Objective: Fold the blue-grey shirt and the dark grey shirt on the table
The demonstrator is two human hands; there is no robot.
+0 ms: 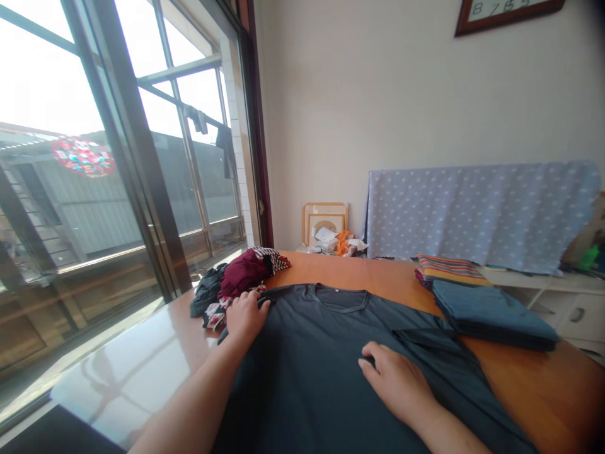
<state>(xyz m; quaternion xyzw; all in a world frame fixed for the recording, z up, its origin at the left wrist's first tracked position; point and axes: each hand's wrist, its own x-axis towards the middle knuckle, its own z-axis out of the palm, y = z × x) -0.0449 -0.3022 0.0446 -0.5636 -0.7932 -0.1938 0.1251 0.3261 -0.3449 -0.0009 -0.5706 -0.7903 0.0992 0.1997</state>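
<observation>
A dark grey-blue T-shirt [312,366] lies spread on the table with its neckline at the far side. My left hand [246,318] is at the shirt's left shoulder, its fingers closed on the dark fabric near the sleeve. Over the right half of the chest, my right hand [394,378] hovers or rests lightly, with curved fingers and a gap between thumb and forefinger; nothing shows in it. Just beyond my left hand is a heap of crumpled clothes [243,274] in maroon, dark grey and stripes.
The orange-brown table [373,271] runs beside a large window [189,157] on the left. Folded dark clothes [491,309] lie at the right, beside a folded striped cloth [449,270]. Behind stand a polka-dot cover [472,214], picture frames [326,214] and a white cabinet [581,315].
</observation>
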